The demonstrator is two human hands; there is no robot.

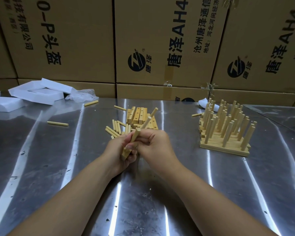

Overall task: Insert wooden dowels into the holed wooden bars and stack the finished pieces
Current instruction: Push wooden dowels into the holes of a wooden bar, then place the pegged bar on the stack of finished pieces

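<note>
My left hand [122,150] grips a holed wooden bar [125,153] held above the metal table [143,193], its near end showing below my fingers. Three dowels stand up from the bar, slanting away to the upper right. My right hand [154,144] pinches the nearest dowel [135,135] close to the bar. Just behind my hands lie loose dowels [115,128] and a pile of empty holed bars [140,116]. To the right stands the stack of finished pieces [226,133], bars with many upright dowels.
Stray dowels lie on the table [57,123], [91,103], [120,108], [196,114]. White foam pieces [36,92] and a clear plastic bag [83,96] sit at the back left. Cardboard boxes [160,48] wall off the far edge.
</note>
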